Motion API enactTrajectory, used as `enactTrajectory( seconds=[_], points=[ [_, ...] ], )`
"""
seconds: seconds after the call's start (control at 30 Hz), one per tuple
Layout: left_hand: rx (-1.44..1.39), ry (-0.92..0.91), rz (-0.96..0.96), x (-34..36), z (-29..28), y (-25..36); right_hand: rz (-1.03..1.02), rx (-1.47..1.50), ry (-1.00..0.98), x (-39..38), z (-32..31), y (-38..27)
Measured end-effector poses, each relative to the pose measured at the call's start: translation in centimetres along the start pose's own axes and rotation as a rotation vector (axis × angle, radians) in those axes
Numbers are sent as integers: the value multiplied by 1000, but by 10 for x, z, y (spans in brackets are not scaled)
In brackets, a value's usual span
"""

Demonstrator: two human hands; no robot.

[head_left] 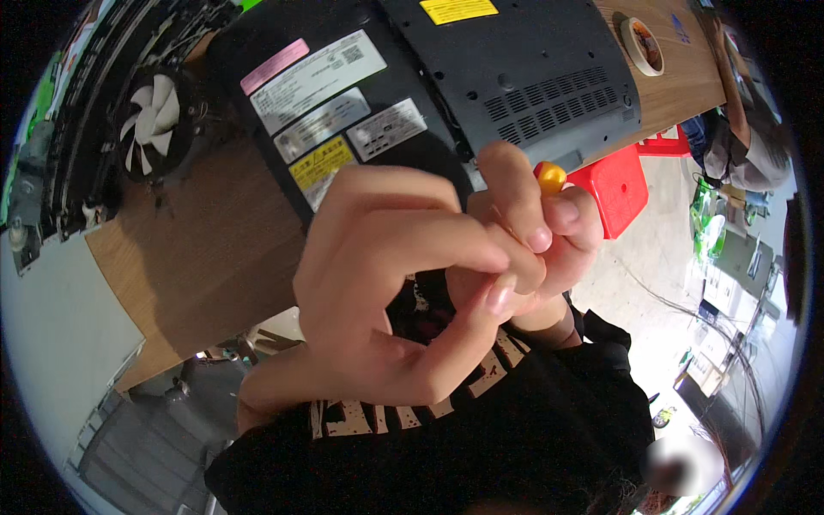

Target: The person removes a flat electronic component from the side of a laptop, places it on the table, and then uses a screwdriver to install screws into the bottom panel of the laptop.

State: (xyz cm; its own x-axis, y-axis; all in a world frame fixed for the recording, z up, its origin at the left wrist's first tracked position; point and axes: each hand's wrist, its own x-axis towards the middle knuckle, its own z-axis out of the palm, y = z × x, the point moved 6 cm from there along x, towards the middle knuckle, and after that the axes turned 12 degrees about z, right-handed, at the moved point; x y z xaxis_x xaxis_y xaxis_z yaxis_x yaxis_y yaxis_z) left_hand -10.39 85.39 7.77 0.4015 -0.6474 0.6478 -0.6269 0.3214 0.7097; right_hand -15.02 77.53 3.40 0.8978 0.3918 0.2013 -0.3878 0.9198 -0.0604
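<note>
My left hand (pixel 369 266) is closed in a pinch, thumb and forefinger together against the fingers of my right hand. Whatever lies between those fingertips is too small or hidden to make out. My right hand (pixel 536 232) is curled around a tool whose rounded yellow end (pixel 551 178) sticks out above the fingers; its rest is hidden in the grip. Both hands are raised in front of a black device casing (pixel 532 60) lying on the wooden table (pixel 197 249). Vent slots (pixel 549 105) and several labels (pixel 318 81) show on the casing.
At the left, a white-bladed fan (pixel 154 120) sits by dark metal-framed equipment. A tape roll (pixel 642 47) lies at the table's far right. Beyond the right edge stands a red stool (pixel 620 189). Another person (pixel 747 154) is at the far right. A grey chair (pixel 154 438) stands lower left.
</note>
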Motion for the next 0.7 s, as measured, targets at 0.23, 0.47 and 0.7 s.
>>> enactTrajectory(
  seconds=[0.23, 0.47, 0.7],
  points=[
    [-178, 168, -70, -17, 3, -7, -68, -180, 68, 4, -5, 10],
    [-424, 218, -239, -29, 6, -13, -125, -295, 94, 1, -3, 11],
    [-981, 283, -224, -28, 20, -10, -240, -484, 231, -2, 3, 17]
  ],
)
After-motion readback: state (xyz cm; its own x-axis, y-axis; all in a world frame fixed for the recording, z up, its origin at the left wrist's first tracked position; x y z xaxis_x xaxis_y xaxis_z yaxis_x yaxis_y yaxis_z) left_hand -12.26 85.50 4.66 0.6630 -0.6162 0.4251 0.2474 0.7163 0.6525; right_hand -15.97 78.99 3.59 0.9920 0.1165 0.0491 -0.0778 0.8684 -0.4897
